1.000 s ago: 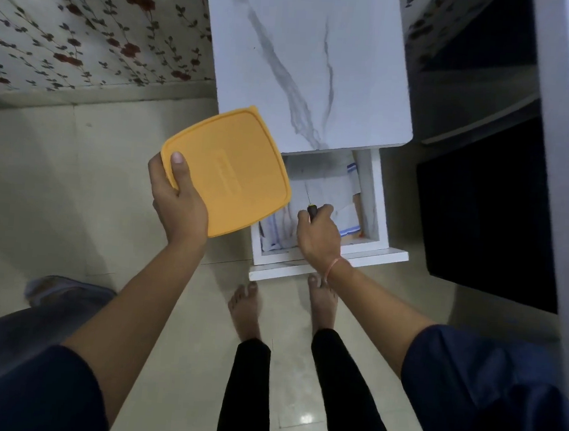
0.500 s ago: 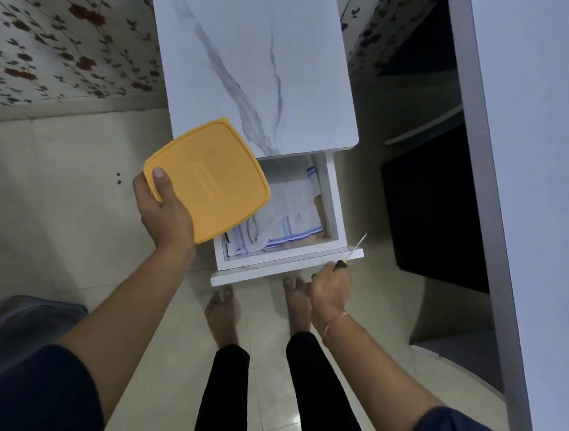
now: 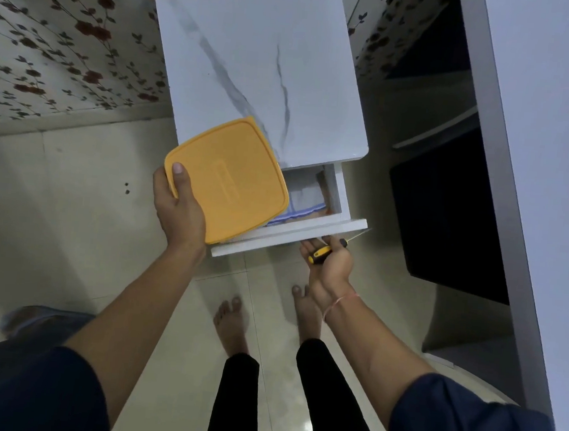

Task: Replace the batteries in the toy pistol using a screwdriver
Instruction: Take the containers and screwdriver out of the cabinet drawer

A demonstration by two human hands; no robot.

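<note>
The right hand [image 3: 329,260] curls round the handle of the one screwdriver [image 3: 320,253], whose thin shaft points forward and rightward past the front of the one open drawer [image 3: 292,231]; the left hand [image 3: 180,209] grips one yellow container [image 3: 231,176], thumb on top, above that drawer. No toy pistol or batteries are in view; which way the pistol lies cannot be told.

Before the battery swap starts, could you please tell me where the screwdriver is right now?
In the head view, right of centre: the right hand grips the screwdriver just below the right end of the drawer front, its tip pointing up and right.
</note>
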